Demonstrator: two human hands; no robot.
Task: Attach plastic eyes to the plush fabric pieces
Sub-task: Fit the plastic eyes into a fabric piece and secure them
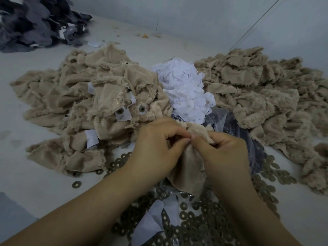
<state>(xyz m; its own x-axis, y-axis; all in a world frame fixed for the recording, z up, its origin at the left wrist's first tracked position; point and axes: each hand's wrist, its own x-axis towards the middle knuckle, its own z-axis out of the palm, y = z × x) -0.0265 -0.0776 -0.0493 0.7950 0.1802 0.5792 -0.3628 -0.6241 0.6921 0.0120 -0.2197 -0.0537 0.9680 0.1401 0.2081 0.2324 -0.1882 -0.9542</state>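
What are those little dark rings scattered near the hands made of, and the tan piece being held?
The rings look like thin, stiff washers, dull olive-grey with a slight sheen; plastic or metal, I cannot tell. The tan piece, pinched by the left hand and right hand, seems plush fabric: smooth woven backing, fuzzy frayed edges.

Fuzzy beige plush fabric pieces [110,89], dull metal-looking washers [204,226], glossy clear plastic bag [229,121], matt white cloth scraps [186,89]
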